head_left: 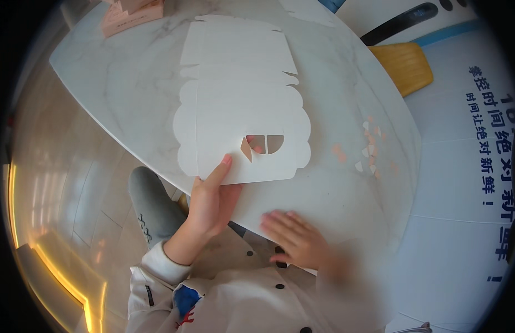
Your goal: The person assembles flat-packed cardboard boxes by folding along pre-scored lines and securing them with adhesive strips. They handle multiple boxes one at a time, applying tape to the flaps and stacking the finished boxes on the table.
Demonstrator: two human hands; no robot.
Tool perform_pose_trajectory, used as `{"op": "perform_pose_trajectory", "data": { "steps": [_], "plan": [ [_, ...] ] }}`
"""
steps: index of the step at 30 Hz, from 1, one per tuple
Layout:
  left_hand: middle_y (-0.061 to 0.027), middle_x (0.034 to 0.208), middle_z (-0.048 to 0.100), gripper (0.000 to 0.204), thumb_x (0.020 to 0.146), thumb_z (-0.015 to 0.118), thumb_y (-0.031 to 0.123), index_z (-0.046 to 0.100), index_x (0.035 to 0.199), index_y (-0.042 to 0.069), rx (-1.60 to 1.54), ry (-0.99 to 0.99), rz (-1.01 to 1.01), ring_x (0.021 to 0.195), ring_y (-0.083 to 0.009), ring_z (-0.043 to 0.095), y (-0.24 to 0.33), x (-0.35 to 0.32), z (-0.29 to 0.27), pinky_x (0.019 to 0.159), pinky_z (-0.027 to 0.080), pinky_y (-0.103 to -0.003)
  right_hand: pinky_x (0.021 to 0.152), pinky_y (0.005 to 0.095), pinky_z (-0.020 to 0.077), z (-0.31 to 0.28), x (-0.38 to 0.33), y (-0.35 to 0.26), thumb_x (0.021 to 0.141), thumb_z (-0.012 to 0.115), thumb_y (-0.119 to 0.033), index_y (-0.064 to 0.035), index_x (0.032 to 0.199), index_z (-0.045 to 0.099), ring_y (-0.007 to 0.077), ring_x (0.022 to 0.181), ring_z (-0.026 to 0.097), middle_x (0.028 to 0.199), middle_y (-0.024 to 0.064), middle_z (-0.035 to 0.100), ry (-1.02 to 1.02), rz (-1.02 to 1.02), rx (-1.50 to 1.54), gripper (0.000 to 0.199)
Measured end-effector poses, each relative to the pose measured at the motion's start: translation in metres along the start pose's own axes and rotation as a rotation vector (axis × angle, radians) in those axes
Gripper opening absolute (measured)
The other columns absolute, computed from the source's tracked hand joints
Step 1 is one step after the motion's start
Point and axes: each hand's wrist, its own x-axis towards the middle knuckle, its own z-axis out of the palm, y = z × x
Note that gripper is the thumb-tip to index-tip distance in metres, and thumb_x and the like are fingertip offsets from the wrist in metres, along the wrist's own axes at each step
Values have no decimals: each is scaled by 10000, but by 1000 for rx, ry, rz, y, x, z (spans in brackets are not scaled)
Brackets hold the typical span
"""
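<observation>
A flat white die-cut box blank (241, 105) with scalloped sides lies over the marble-patterned table (335, 205). My left hand (209, 202) grips its near edge, thumb on top and the other fingers underneath. Fingertips show through a cut-out window near that edge, where a small flap (246, 150) stands tilted with its pinkish-brown side showing. My right hand (299, 238) is apart from the blank, over the table's near edge. Its fingers are stretched out with nothing seen in them, and motion blurs the wrist.
Small white and pink paper scraps (371, 149) lie scattered on the table's right side. Pink boxes (132, 19) sit at the far left. A wooden seat (404, 66) and a printed white panel (457, 183) stand beyond the right edge.
</observation>
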Motion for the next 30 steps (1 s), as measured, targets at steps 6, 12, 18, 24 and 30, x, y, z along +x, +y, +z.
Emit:
{"op": "perform_pose_trajectory", "data": {
  "steps": [6, 12, 18, 24, 30],
  "plan": [
    [-138, 1361, 534, 428, 1011, 487, 161, 419, 1410, 24, -52, 14, -9, 1218, -262, 540, -1, 0, -1, 1075, 395, -425, 1164, 482, 283, -14, -37, 69, 900, 639, -236, 23, 1489, 336, 390, 1426, 337, 1529, 231, 357, 168, 581, -422, 711],
    [-156, 1298, 578, 431, 994, 495, 188, 455, 1376, -9, 0, -60, -10, 1202, -274, 551, -2, -5, -13, 1061, 398, -418, 1094, 396, 386, -47, 22, 83, 947, 597, -148, -13, 1490, 347, 272, 1299, 494, 1432, 172, 485, 535, 523, 1159, 613],
    [-159, 1246, 614, 428, 989, 469, 206, 482, 1346, -30, 44, -141, -90, 1202, -269, 550, 2, -17, -22, 1051, 400, -418, 980, 376, 470, -49, 81, 71, 920, 668, -129, -5, 1365, 478, 217, 1170, 579, 1262, 100, 598, 377, 611, 1714, 499],
    [-138, 1295, 589, 471, 980, 481, 234, 457, 1373, -24, 7, -124, -130, 1213, -266, 543, 6, -21, -28, 1053, 398, -421, 946, 376, 489, -36, 89, 69, 911, 707, -172, -1, 1314, 508, 211, 1164, 576, 1254, 94, 596, 345, 579, 1842, 481],
    [-118, 1326, 569, 488, 960, 555, 218, 452, 1391, 15, -77, -202, 43, 1226, -244, 530, -10, -25, -33, 1041, 406, -410, 988, 402, 488, -31, 93, 65, 942, 636, -144, 8, 1349, 469, 247, 1188, 579, 1301, 126, 584, 422, 539, 1676, 466]
  ]
}}
